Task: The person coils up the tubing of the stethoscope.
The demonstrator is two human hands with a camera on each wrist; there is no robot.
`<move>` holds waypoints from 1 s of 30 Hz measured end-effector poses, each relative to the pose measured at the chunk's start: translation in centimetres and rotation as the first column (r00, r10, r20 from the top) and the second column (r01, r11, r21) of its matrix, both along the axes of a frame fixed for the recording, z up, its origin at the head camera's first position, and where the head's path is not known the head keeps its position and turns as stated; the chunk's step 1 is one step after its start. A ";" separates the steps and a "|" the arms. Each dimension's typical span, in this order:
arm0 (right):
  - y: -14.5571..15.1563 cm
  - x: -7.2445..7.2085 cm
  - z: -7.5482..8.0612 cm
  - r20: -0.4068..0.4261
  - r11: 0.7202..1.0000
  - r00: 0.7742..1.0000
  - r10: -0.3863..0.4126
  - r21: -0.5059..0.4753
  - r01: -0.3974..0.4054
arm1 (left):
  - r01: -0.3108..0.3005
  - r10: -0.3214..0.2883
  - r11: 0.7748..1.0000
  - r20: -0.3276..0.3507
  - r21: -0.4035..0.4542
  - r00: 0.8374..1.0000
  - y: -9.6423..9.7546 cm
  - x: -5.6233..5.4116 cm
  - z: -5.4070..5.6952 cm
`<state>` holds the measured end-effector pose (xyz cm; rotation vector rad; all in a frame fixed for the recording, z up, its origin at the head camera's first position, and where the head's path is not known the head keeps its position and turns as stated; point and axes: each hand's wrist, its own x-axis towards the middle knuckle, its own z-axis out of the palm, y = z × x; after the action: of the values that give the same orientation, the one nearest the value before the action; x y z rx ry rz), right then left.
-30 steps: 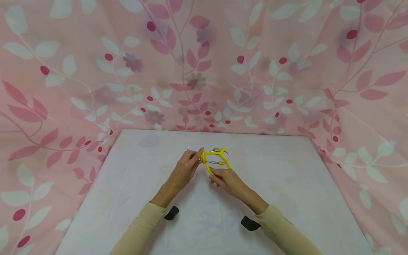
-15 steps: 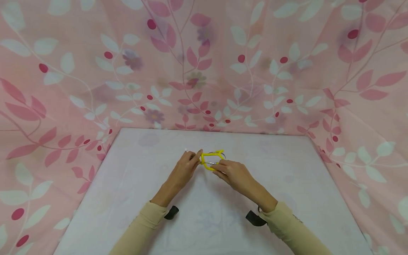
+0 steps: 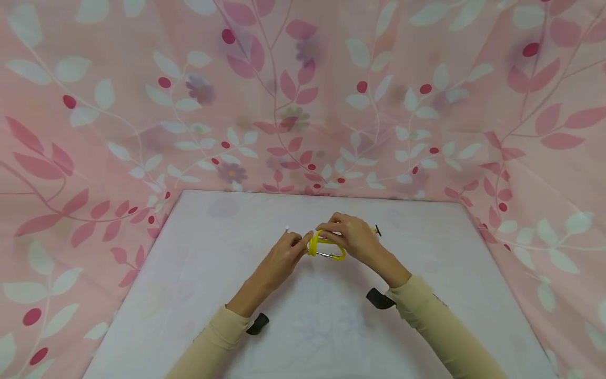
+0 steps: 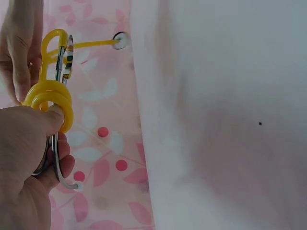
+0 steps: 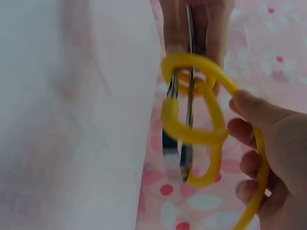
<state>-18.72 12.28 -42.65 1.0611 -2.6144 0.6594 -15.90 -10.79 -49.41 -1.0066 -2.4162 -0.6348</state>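
Both hands hold a stethoscope with yellow tubing point(image 3: 313, 245) above the table. My left hand point(image 3: 283, 257) grips its metal ear tubes point(image 4: 56, 155), thumb pressed on the tubing coiled around them. One white ear tip point(image 4: 78, 186) sticks out past the left fingers. My right hand point(image 3: 356, 239) is over the far side of the loops. In the right wrist view, its thumb and curled fingers hold a length of the yellow tubing point(image 5: 261, 158) beside the coil. The round chest piece point(image 4: 120, 40) dangles at the free tubing end, just beyond the right hand in the head view.
A white-covered table point(image 3: 303, 326) lies below the hands. Pink cloth point(image 3: 265, 105) with leaf patterns hangs at the back and both sides. A black wrist strap piece point(image 3: 258, 323) hangs beneath the left sleeve, another point(image 3: 380, 299) beneath the right.
My right hand has risen from below the loops to above them, carrying the tubing over. More tubing wraps round beside the left fingers, and the chest piece now shows at the right. My left hand keeps its grip.
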 end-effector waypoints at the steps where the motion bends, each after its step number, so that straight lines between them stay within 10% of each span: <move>1: 0.2 -0.4 0.1 0.034 1.000 0.999 0.009 -0.020 -0.009 | 0.008 -0.008 1.000 -0.008 -0.001 1.000 0.1 0.1 0.2; 8: 1.8 -2.5 0.1 0.321 0.972 0.934 0.158 -0.219 -0.089 | 0.058 -0.058 0.998 -0.053 0.001 0.997 0.4 0.6 1.1; 15: 3.1 -3.9 -1.0 0.581 0.941 0.773 0.256 -0.333 -0.062 | 0.086 -0.086 0.996 -0.018 0.001 0.996 0.9 0.9 1.7; 20: 3.7 -4.3 -3.7 0.617 0.866 0.679 0.398 -0.498 -0.054 | 0.081 -0.081 0.997 -0.016 0.002 0.997 1.1 1.0 2.1; 26: 2.9 -3.3 -6.9 0.505 0.713 0.642 0.577 -0.694 -0.096 | 0.072 -0.071 0.996 -0.029 0.044 0.997 0.7 0.5 2.2; 30: 1.4 -1.5 -7.5 0.548 0.714 0.657 0.518 -0.700 0.020 | 0.065 -0.064 0.995 -0.014 0.071 0.998 0.4 0.1 2.0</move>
<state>-20.25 13.69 -50.11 1.0748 -2.3280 2.3007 -15.84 -10.41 -47.37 -1.0589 -2.3416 -0.7301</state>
